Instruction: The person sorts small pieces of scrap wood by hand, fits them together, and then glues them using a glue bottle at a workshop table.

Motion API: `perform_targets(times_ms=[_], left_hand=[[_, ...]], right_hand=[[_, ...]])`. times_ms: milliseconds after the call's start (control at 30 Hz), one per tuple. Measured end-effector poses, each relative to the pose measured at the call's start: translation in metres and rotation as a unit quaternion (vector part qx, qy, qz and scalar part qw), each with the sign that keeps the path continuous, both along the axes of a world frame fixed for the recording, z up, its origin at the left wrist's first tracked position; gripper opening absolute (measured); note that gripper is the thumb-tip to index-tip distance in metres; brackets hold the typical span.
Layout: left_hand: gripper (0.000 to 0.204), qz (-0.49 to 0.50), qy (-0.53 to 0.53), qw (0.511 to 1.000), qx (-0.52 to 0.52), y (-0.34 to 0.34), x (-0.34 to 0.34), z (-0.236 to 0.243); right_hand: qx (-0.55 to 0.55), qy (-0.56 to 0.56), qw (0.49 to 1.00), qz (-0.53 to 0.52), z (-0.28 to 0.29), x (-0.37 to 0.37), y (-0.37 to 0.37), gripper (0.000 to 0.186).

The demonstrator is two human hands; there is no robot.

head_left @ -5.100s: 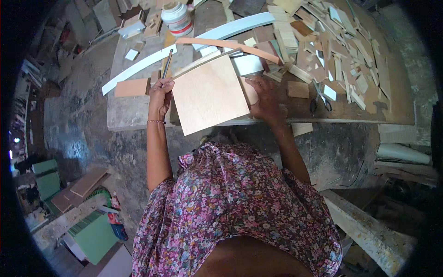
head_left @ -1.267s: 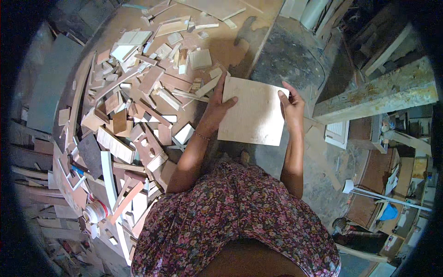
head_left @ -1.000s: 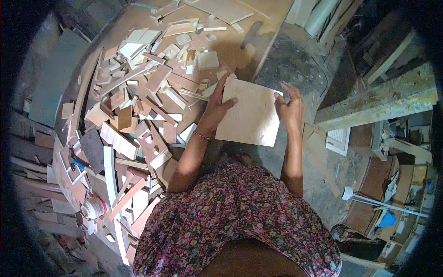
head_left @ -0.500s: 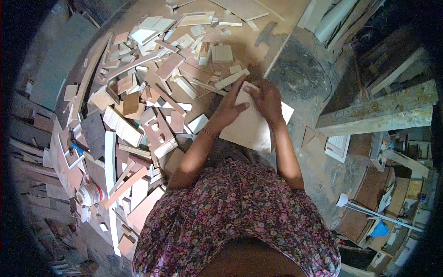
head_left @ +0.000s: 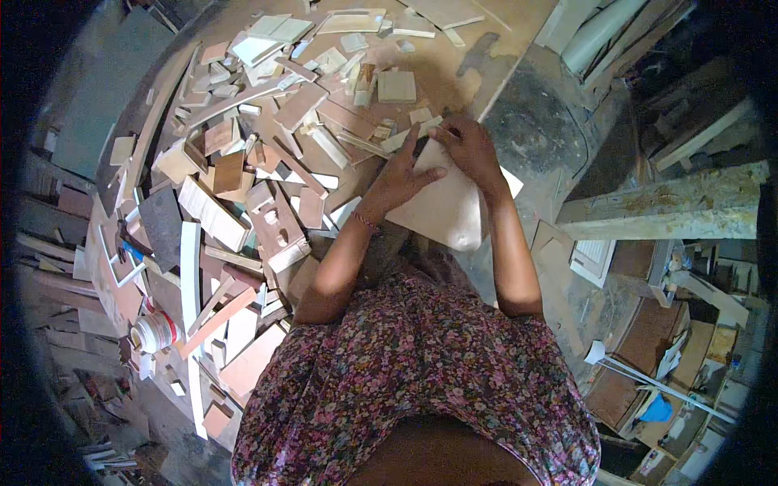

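Note:
A pale flat sheet (head_left: pixel 442 212), paper or thin board, lies in front of me with a shiny patch near its close corner. My left hand (head_left: pixel 399 176) rests along the sheet's left edge, fingers stretched forward and thumb spread over the surface. At the far end of the sheet, my right hand (head_left: pixel 470 152) bends its fingers in a pinch on the edge. The fingertips of that hand are partly hidden. Just beyond the hands lie a narrow light wood strip (head_left: pixel 405 136) and a square wood block (head_left: pixel 396 87).
Wood offcuts (head_left: pixel 235 174) cover the left side of the table. A white tub (head_left: pixel 154 332) stands at the lower left, near a hammer with a blue handle (head_left: pixel 134 251). To the right, a thick wooden beam (head_left: pixel 664 202) juts in, above boxes with scraps (head_left: pixel 648 356).
The view has shifted slightly. My right hand's fingers have drawn closer together at the sheet's far edge, and my left hand's fingers point a little more upright along its side.

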State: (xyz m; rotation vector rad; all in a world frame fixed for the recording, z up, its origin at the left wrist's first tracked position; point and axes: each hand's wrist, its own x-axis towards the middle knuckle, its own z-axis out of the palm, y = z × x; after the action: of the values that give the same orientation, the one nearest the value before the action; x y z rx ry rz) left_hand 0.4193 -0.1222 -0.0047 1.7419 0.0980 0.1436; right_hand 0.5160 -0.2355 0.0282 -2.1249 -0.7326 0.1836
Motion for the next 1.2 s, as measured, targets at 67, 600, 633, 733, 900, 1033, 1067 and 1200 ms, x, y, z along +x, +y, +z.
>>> perform_targets(times_ms=[67,600,633,733,900,1033,1067,1200], left_hand=[[0.08,0.028,-0.028,0.998,0.041,0.005,0.008,-0.014],[0.041,0.071,-0.013,0.997,0.0,0.04,0.01,-0.014],[0.041,0.072,-0.013,0.997,-0.001,0.039,0.009,-0.009],[0.034,0.106,-0.019,0.994,0.014,0.039,0.005,-0.004],[0.035,0.101,-0.011,0.995,-0.019,0.045,0.003,0.0],[0.035,0.076,-0.013,0.995,-0.071,0.047,-0.001,0.005],[0.035,0.078,0.004,0.996,-0.044,0.05,-0.001,0.008],[0.035,0.069,-0.035,0.997,-0.023,0.057,0.001,0.002]], right_hand=[[-0.039,-0.07,0.996,0.047,0.0,0.009,0.005,0.027],[-0.033,-0.014,0.998,-0.051,-0.009,0.028,-0.026,0.022],[-0.062,0.014,0.997,-0.05,-0.001,0.025,-0.025,0.022],[-0.085,-0.003,0.996,-0.03,0.011,0.013,-0.027,0.023],[-0.074,-0.049,0.996,-0.018,0.0,0.012,-0.034,0.026],[-0.011,0.027,0.996,-0.082,-0.023,0.026,-0.038,0.028],[-0.012,0.064,0.992,-0.111,-0.026,0.028,-0.039,0.029],[-0.022,-0.042,0.989,-0.139,-0.009,0.012,-0.033,0.033]])
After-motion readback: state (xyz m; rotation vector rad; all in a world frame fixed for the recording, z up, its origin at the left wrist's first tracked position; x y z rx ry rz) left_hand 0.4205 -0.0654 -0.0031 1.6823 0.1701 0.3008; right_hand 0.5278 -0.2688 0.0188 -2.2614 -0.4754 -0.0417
